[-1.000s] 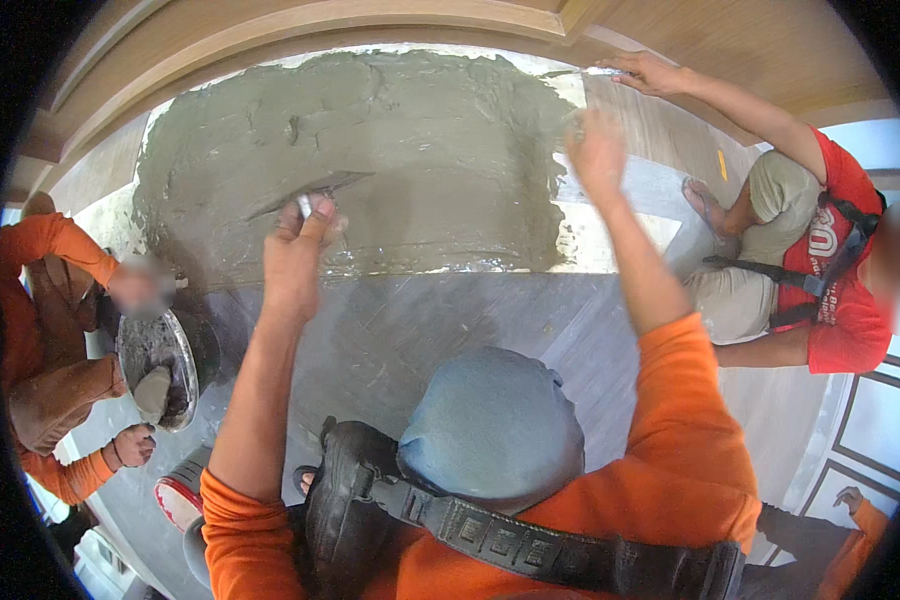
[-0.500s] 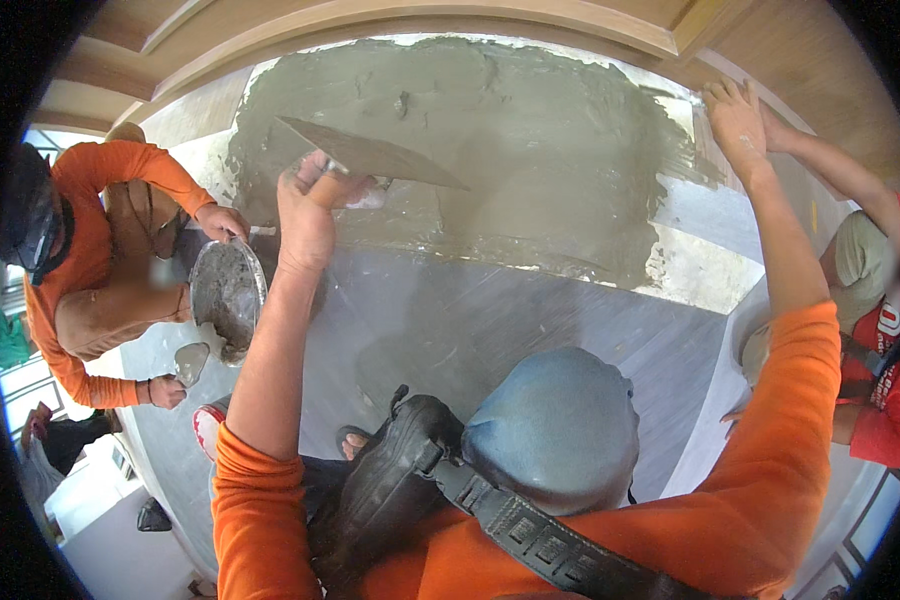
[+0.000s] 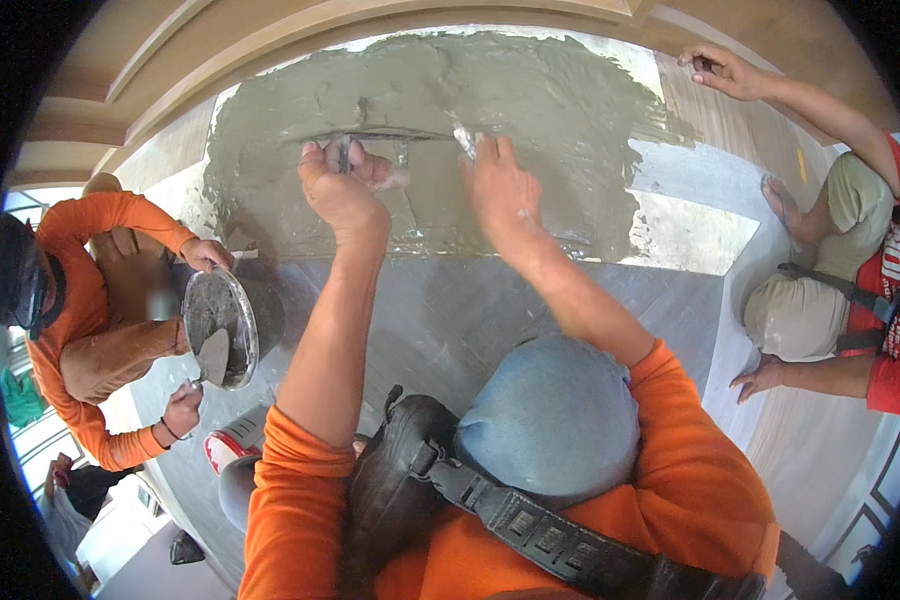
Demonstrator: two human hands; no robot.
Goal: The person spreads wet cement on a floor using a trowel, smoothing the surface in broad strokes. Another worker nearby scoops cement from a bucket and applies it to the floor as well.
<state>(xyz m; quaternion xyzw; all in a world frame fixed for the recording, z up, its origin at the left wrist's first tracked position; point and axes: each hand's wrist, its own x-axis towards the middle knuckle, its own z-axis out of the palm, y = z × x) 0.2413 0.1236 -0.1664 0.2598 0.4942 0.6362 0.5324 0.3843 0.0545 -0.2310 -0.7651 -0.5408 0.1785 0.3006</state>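
Nearest the camera, orange sleeves [image 3: 690,500] and a black strap [image 3: 530,525] cross the person's chest, with a dark pouch [image 3: 395,480] hanging at the left side and a grey-blue knee [image 3: 555,420] raised between the arms. Both forearms reach up and away toward the wall.

The left hand [image 3: 342,190] is closed in a fist around the handle of a trowel [image 3: 375,137], whose thin blade lies flat against the wet plaster [image 3: 490,90], seen almost edge-on as a dark line. Held flat like that, it can press and smooth the coat. The right hand [image 3: 502,190] rests at the blade's right end, fingers bent and pushing on it; how far they curl around the metal I cannot tell. Two hands on one blade spread the pressure evenly.

Beyond the hands, the grey plaster covers the upper part of the wall [image 3: 440,310], ending in a ragged lower edge above bare grey board.

To the left, another person in orange [image 3: 80,300] tilts a round pan [image 3: 222,325] of mortar with one hand and holds a small pointed trowel [image 3: 210,355] in it with the other. To the right, a third person in a red vest [image 3: 895,300] sits close to the wall, one hand [image 3: 720,70] raised to its wooden edge.
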